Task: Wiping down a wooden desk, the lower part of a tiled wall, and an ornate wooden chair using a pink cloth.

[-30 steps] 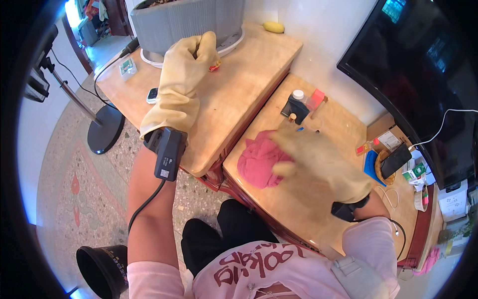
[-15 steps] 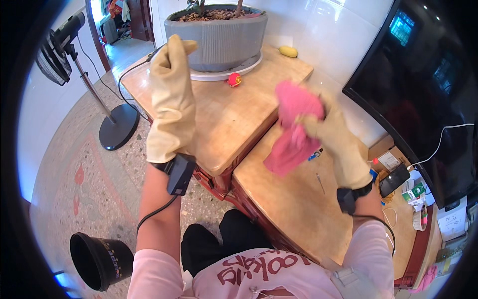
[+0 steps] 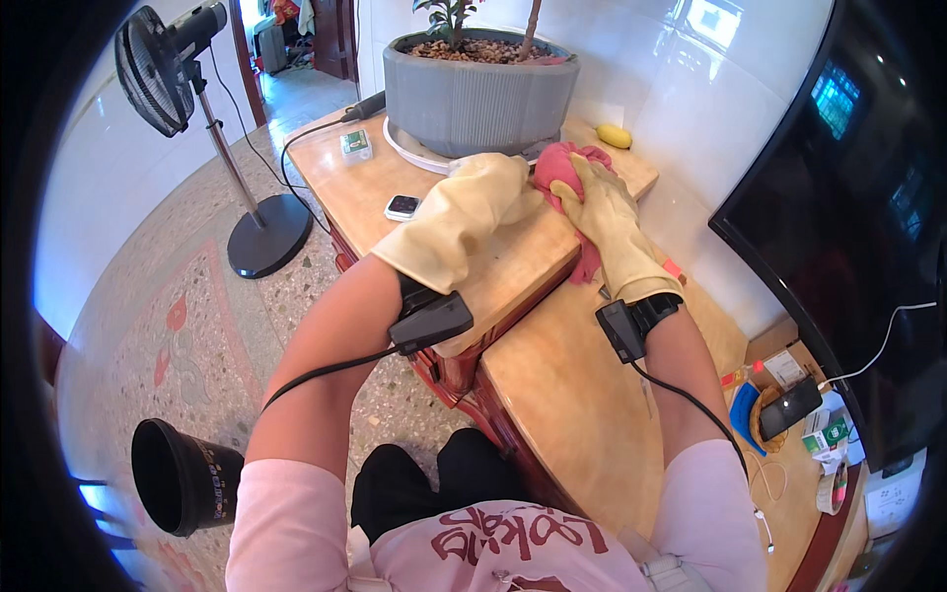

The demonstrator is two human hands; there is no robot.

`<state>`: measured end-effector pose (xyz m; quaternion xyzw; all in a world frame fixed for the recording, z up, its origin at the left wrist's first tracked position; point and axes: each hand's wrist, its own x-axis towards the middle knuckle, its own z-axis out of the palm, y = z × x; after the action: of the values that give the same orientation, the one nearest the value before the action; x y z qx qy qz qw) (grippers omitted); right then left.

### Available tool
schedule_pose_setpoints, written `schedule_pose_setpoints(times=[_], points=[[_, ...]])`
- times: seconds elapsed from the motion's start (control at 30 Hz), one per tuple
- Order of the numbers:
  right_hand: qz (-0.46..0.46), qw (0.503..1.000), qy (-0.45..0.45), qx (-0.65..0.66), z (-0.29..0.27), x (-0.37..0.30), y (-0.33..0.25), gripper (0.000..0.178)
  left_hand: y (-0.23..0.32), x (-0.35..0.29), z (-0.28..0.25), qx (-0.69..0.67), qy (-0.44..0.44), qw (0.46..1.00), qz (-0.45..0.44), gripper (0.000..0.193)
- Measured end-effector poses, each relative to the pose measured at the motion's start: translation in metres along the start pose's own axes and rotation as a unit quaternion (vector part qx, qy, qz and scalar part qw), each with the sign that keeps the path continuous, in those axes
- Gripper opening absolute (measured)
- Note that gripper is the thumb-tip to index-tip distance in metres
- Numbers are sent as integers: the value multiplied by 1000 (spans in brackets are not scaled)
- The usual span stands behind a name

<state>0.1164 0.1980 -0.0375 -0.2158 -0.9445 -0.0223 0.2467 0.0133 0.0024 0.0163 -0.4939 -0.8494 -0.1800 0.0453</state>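
My right hand, in a cream rubber glove, grips a bunched pink cloth at the right part of the raised wooden top. Part of the cloth hangs over the step. To its left, my left hand, in a matching glove, reaches low over the same top in front of the grey planter. The back of the glove hides its fingers, so what they touch does not show. A small white-framed device with a dark screen lies beside the left glove's cuff.
Behind the left arm lies a small clear-and-green box. A yellow fruit-like object is at the back wall. A floor fan and black bin stand left. At right are a large dark screen and a phone.
My left hand has come down and right toward the planter's front. My right hand has carried the cloth up and away onto the raised top. The small red-and-yellow object is now out of sight.
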Motion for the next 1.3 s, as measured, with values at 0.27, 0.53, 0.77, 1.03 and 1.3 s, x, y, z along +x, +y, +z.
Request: schedule_pose_setpoints(times=[0.27,0.53,0.77,1.03,1.3], points=[[22,999,-25,14,-2,6,1,69,-6,30,30,116,45,991,51,27],[27,999,-17,-18,-4,3,5,67,36,35,-51,-110,326,939,16,33],[22,998,-41,29,-11,4,-18,70,-37,91,-90,-470,246,845,-68,53],[25,998,-53,-37,-18,7,5,63,-48,-67,-98,-218,230,941,-118,52],[-131,989,-52,-35,-21,-19,-77,59,-108,-84,-12,-33,70,996,-45,56]])
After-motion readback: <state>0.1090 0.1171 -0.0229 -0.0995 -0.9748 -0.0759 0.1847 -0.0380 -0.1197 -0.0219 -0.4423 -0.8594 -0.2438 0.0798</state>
